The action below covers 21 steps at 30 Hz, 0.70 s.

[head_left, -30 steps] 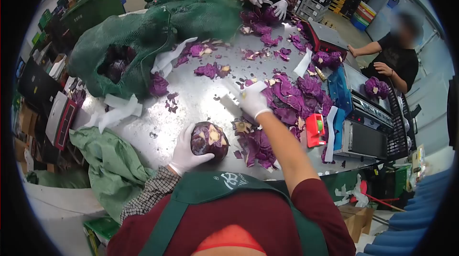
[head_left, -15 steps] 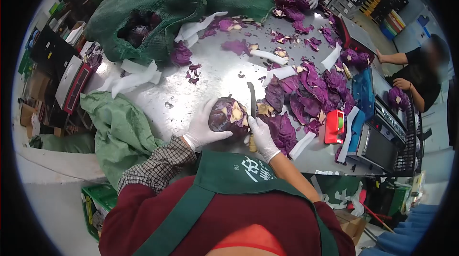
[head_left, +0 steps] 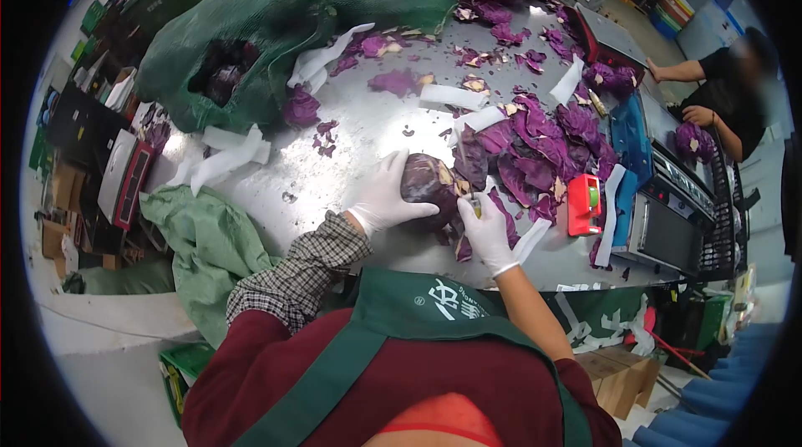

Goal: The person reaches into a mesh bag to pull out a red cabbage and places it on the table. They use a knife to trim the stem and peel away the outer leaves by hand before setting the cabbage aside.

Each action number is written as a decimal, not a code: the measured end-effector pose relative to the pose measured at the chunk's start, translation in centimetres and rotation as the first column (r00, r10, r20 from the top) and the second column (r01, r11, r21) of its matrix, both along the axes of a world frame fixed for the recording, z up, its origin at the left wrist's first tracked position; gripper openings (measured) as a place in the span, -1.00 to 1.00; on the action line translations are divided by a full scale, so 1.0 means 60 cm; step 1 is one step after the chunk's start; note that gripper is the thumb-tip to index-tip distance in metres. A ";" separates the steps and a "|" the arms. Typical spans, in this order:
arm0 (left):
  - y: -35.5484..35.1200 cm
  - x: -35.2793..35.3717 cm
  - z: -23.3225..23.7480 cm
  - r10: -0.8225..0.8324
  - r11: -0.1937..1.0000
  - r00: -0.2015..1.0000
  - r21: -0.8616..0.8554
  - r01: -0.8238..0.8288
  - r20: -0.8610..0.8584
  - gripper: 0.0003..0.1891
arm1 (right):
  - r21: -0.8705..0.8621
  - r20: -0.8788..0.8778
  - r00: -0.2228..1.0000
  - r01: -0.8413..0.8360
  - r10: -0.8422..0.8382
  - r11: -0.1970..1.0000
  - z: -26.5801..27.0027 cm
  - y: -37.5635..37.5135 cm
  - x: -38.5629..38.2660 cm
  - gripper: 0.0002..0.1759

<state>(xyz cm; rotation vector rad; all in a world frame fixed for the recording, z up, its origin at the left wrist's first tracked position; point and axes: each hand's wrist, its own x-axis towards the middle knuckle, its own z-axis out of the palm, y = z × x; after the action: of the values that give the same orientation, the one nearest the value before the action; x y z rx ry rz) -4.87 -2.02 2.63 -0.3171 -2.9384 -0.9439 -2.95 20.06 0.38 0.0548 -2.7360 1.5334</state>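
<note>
My gloved left hand (head_left: 386, 199) holds a dark red cabbage (head_left: 428, 181) from its left side, thumb along the near face and fingers over the far side. The cabbage is tilted on the metal table, its pale cut stem end turned to the right. Against that end is my gloved right hand (head_left: 489, 234), closed around a knife (head_left: 477, 206). Only a bit of the knife's handle shows clearly; the blade is hard to make out. Right beside the hands lies a heap of loose purple cabbage leaves (head_left: 530, 150).
A red tape dispenser (head_left: 584, 205) and a blue-framed machine (head_left: 639, 171) stand on the right. Green mesh sacks (head_left: 276, 21) lie at the back left, a green cloth sack (head_left: 205, 238) nearer. White foam strips (head_left: 455, 97) are scattered about. Two other people work across the table and at right.
The cabbage has been tipped so its stem end faces right instead of up. Both hands have shifted right with it, and the knife blade no longer stands out clearly.
</note>
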 end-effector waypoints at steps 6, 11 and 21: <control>0.052 -0.030 0.029 -0.072 0.995 0.996 -0.060 0.075 0.043 0.10 | 0.266 0.142 0.986 -0.129 0.093 0.955 0.064 0.041 0.039 -0.69; 0.049 -0.039 0.019 -0.116 0.991 0.993 -0.067 0.114 -0.025 0.09 | 0.267 0.170 0.982 -0.130 0.086 0.955 0.058 0.039 0.056 -0.71; 0.063 -0.053 0.035 -0.131 0.988 0.991 -0.076 0.131 0.013 0.04 | 0.240 0.430 0.895 -0.240 0.119 0.940 0.078 0.026 0.017 -0.71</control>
<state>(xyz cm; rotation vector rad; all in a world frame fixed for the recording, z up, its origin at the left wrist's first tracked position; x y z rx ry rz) -8.04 1.74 4.72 -0.5166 -2.9979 -0.8482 -1.91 21.61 5.05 -0.0138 -3.3648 1.2867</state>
